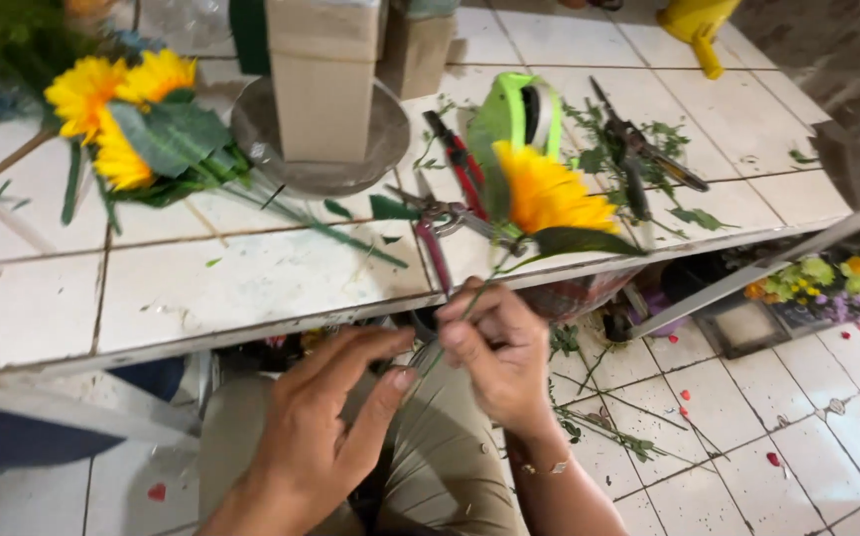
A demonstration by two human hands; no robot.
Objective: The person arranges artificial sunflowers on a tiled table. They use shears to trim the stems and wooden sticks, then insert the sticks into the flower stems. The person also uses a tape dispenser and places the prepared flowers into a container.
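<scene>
The right hand (499, 352) was closed around the lower stem of a single yellow sunflower (547, 194), pinching it just below the front edge of the white tiled table (251, 288). From that grip the sunflower's long axis ran up and away from the person, tilted slightly right, so the bloom pointed outward over the table edge with a dark leaf under it. The left hand (326, 427), nearer the person's lap, was partly open, its thumb and forefinger meeting at the stem's cut end just beside the right hand; whether it actually gripped the stem I could not tell. On the table behind the bloom lay red-handled scissors (445, 213), with a bunch of sunflowers (122, 109) well to the left.
</scene>
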